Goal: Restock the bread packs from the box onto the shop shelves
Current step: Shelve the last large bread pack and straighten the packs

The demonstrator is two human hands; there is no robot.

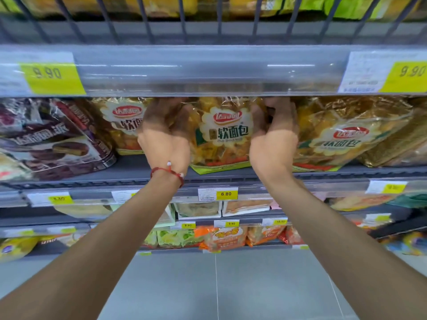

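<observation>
Yellow bread pack (221, 137) marked 软面包, left hand (164, 139) and right hand (273, 139) gripping its sides, 6.80 tag (226, 194) below

Glossy, crinkled plastic bread pack (221, 135); matt grey metal shelf (138, 174); clear shiny plastic price rail (208, 70).

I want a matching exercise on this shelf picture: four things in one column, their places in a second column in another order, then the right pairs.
Things
1. middle bread pack
2. purple pie pack
3. red bracelet
4. 6.80 price tag

Places
A. round the wrist of the left hand
B. just below the middle bread pack
C. gripped between the left hand and the right hand
D. far left on the shelf

Pairs: 1-C, 2-D, 3-A, 4-B
</observation>
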